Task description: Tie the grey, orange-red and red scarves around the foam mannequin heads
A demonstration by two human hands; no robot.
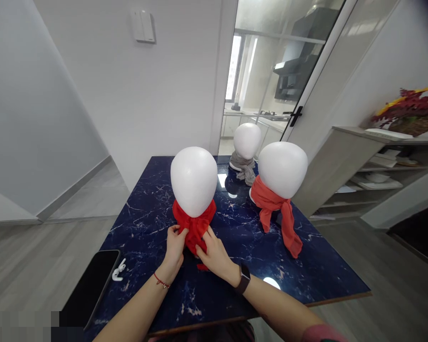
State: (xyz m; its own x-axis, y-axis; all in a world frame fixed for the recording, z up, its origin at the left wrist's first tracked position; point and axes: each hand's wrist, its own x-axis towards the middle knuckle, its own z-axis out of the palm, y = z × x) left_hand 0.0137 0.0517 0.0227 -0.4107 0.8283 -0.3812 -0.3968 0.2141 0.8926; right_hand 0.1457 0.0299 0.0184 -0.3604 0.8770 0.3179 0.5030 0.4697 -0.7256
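A white mannequin head [194,178] stands on the table in front of me, a bright red scarf [196,228] wrapped around its neck. My left hand [176,247] pinches the scarf's left side at the front. On the right side of the same cloth, my right hand [214,251] has its fingers closed on the gathered fabric. A small red end of the scarf shows on the table just below the hands. To the right, another white head [283,168] wears a coral scarf [271,199] with its ends hanging down. Behind it, a third head [247,141] has a grey scarf [243,166].
The dark blue marble-patterned table [142,209] has a black phone [92,280] and white earbuds [119,270] at its left edge. Past the back edge is a glass door [271,57]. An open shelf unit [360,166] with flowers stands at the right.
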